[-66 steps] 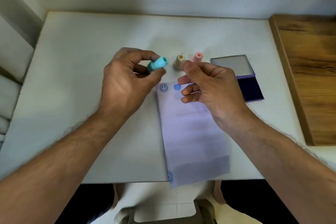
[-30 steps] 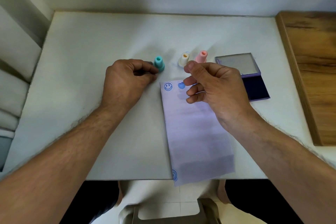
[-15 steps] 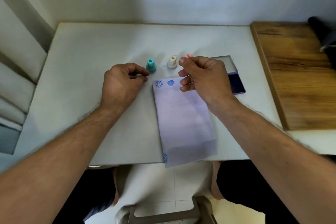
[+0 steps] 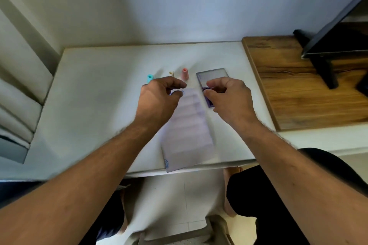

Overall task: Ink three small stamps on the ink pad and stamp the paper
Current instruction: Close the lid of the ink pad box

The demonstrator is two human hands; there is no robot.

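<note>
While both hands hover over the middle of the frame, we record the following.

Stamps, three: one teal stamp (image 4: 150, 77), one cream stamp (image 4: 171, 73), one pink stamp (image 4: 184, 74). They stand upright in a row at upper centre of the frame, just beyond the paper's top edge, teal and cream partly hidden behind the left hand. We judge they are lined up there so each can be reached in turn and kept off the sheet.

Paper, one: a pale lilac sheet (image 4: 187, 131) lying flat at centre, its lower end hanging past the near edge of the counter (image 4: 95, 95). One blue mark shows at its lower left corner and part of another by the left fingertips; more may lie hidden under that hand (the frame is blurred, so we do not count further).

Ink pad, one: ink pad (image 4: 209, 102) at centre right, just beside the paper, its lid (image 4: 212, 76) swung back flat toward the wall, presumably so the inked face stays reachable.

Hands, two. Left hand (image 4: 159, 97): curled over the paper's top left corner, thumb and fingers nearly pinched, nothing visibly between them. Right hand (image 4: 229, 97): curled over the ink pad, fingertips close together at its dark surface; whether they grip anything we cannot tell.

Also one wooden surface (image 4: 298, 89) at right, bearing a dark stand (image 4: 322, 65).
</note>
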